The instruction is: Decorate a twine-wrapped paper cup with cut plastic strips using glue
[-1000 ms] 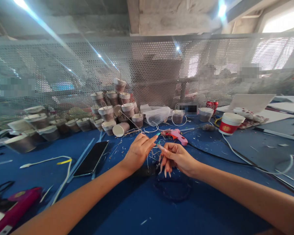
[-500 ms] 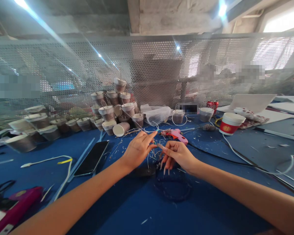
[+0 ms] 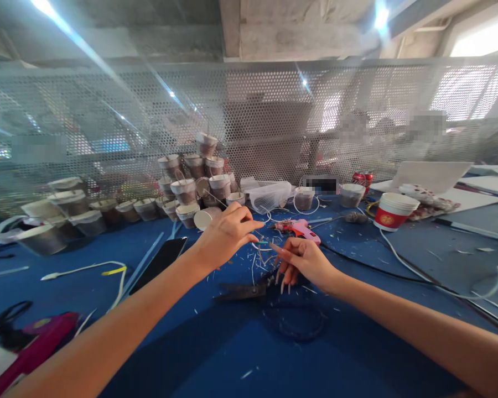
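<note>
My left hand [image 3: 226, 235] is raised a little above the blue table [image 3: 249, 354], thumb and fingers pinched on a thin pale wire [image 3: 257, 255] that hangs down from them. My right hand [image 3: 301, 261] sits just to the right, long-nailed fingers curled down, its fingertips at the same wire. Dark scissors [image 3: 243, 290] lie on the table directly below the two hands. A pink glue gun [image 3: 301, 228] lies just behind my right hand. Short wire clippings are scattered around them.
A pile of small paper cups [image 3: 195, 179] stands at the back centre, with more cups [image 3: 66, 213] along the left. A black phone [image 3: 160, 262] lies left of my forearm. A red-and-white cup [image 3: 392, 210], a red can [image 3: 361, 179] and cables are at right. Perforated mesh screen [image 3: 274, 121] behind.
My left hand has lifted and drawn slightly left, pulling the wire up. The scissors beneath the hands are now uncovered. My right hand stays close by.
</note>
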